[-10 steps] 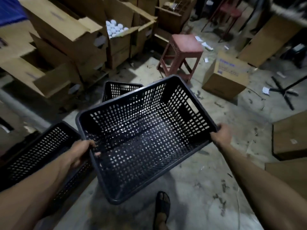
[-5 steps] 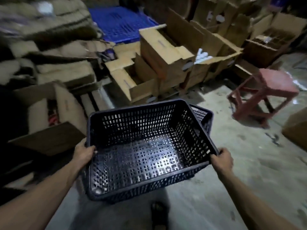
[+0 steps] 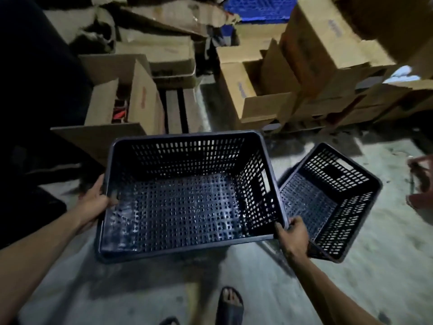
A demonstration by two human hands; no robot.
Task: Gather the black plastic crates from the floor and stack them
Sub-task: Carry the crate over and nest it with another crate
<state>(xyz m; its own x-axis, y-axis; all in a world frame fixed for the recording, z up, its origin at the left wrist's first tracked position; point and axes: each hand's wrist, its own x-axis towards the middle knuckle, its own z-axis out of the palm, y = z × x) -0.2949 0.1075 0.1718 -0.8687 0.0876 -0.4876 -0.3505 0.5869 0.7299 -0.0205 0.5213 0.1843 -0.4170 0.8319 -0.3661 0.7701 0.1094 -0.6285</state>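
Note:
I hold a large black perforated plastic crate (image 3: 187, 200) in front of me, above the floor and open side up. My left hand (image 3: 93, 202) grips its left rim. My right hand (image 3: 293, 238) grips its right front corner. A second black crate (image 3: 332, 200) rests on the concrete floor just to the right, turned at an angle, with its near left edge hidden behind the held crate and my right hand.
Open cardboard boxes (image 3: 257, 90) are piled along the far side, with another open box (image 3: 121, 109) at the left. A blue pallet (image 3: 257, 8) lies at the back. A red stool (image 3: 421, 181) shows at the right edge. My sandalled foot (image 3: 230, 306) stands on the floor below.
The view has swung left, so the red stool slid to the right edge. The held crate stays in both hands and now sits level; the second crate shows fully on its right.

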